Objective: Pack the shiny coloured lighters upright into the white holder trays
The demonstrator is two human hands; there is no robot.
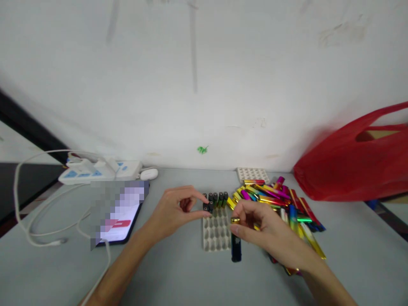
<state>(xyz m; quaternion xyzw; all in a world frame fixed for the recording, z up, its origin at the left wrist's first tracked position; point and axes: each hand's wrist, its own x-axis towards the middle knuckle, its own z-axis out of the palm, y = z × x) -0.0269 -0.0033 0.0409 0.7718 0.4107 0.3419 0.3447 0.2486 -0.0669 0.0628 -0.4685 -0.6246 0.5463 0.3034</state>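
Note:
A pale tray with rows of small hollows lies on the grey table in front of me. Several small black-topped pieces stand upright in its far rows. At the tray's left side, the thumb and forefinger of my left hand close around a black-topped piece. To the right of the tray, my right hand pinches the gold end of a dark tube, which hangs downward. Beyond that hand spreads a heap of shiny coloured tubes, partly hidden by the hand.
A second pale tray lies by the wall. A red bag stands at the back right. On the left are a lit phone, a white power strip, a small white case and a loose white cable.

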